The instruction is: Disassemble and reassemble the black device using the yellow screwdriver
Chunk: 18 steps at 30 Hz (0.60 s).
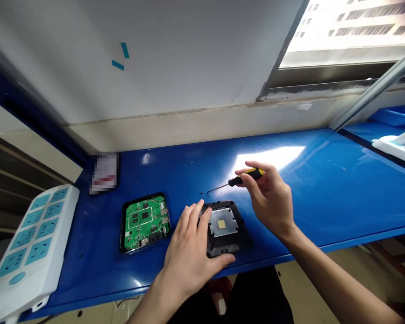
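My left hand (192,243) lies over the left side of a black plastic cover (227,248), fingers stretched out and thumb along its front edge. Inside the cover sits a silver metal plate (229,217) with a small pale square pad (222,224). Between the fingers of my right hand (273,202) is a screwdriver (245,176) with a yellow and black handle. Its thin shaft points left and down, the tip at a tiny dark piece on the table behind the cover. Left of my left hand, a green circuit board (143,222) rests in a black casing.
A white power strip (65,225) with blue-green sockets occupies the left of the blue table (340,193). Behind the casing is a blurred-out flat item (104,173). Several tiny dark bits, one a screw-like piece (201,193), lie behind the cover. A wall runs along the back.
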{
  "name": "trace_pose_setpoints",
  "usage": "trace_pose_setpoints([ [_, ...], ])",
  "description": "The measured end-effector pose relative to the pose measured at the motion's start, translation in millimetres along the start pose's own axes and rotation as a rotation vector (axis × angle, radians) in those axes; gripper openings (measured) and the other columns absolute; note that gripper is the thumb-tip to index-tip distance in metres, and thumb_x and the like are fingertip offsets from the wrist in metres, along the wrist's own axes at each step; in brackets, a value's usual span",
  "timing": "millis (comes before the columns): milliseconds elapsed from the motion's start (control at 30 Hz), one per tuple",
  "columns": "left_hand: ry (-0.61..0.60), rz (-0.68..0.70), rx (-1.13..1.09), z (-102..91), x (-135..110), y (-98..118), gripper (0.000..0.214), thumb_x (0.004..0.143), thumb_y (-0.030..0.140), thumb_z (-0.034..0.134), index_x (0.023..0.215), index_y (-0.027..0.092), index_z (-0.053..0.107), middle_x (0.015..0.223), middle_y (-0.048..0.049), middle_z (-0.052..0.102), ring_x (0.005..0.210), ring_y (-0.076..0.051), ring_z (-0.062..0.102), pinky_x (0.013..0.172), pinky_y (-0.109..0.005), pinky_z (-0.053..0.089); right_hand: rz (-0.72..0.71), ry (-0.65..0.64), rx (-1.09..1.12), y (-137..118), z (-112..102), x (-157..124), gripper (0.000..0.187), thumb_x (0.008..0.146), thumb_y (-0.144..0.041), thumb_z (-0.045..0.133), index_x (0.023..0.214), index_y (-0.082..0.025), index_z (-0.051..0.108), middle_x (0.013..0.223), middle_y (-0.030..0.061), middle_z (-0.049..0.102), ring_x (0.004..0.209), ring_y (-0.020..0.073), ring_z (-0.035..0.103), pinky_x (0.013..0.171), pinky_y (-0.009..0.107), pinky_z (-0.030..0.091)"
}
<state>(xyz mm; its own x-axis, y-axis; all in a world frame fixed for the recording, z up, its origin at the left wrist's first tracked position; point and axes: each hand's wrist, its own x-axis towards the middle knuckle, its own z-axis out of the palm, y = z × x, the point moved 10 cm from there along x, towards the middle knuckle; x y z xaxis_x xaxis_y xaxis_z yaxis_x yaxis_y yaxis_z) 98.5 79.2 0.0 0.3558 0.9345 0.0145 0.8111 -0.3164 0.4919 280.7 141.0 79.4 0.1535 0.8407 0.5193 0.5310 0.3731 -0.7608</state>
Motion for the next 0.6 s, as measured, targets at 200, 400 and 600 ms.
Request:
trace_pose_setpoints([
  [200, -0.021, -0.021, 0.003, 2.1, -0.9, -2.1, 0.091, 0.077, 0.059, 0.079, 0.152, 0.022, 0.042, 0.167, -0.0127, 0.031, 0.152, -0.043, 0.026, 0.118, -0.064, 0.034, 0.057, -0.01, 0.164, 12.6, 6.3, -7.3, 0.028, 0.096, -0.035, 0.064, 0.12, -0.021, 0.06, 0.103, 0.0063, 0.078, 0.083, 0.0187, 0.078, 0.078, 0.037, 0.067],
  [400, -0.002, -0.01, 0.014, 1.4, -0.4, -1.9, 0.09, 0.076, 0.059, 0.08, 0.15, 0.022, 0.042, 0.166, -0.0129, 0.033, 0.152, -0.043, 0.027, 0.118, -0.065, 0.035, 0.061, 0.102, 0.302, 5.6, -12.7, -9.2, 0.026, 0.095, -0.032, 0.067, 0.119, -0.022, 0.062, 0.099, 0.0043, 0.078, 0.082, 0.0187, 0.078, 0.076, 0.036, 0.068],
  [600, 0.031, 0.007, 0.016, -2.3, -0.7, 0.0, 0.091, 0.076, 0.056, 0.081, 0.149, 0.021, 0.039, 0.164, -0.0142, 0.037, 0.151, -0.041, 0.03, 0.12, -0.063, 0.033, 0.116, 0.102, 0.308, 6.1, -33.9, -16.9, 0.026, 0.096, -0.034, 0.066, 0.119, -0.022, 0.064, 0.094, 0.004, 0.078, 0.08, 0.0189, 0.078, 0.073, 0.035, 0.069],
])
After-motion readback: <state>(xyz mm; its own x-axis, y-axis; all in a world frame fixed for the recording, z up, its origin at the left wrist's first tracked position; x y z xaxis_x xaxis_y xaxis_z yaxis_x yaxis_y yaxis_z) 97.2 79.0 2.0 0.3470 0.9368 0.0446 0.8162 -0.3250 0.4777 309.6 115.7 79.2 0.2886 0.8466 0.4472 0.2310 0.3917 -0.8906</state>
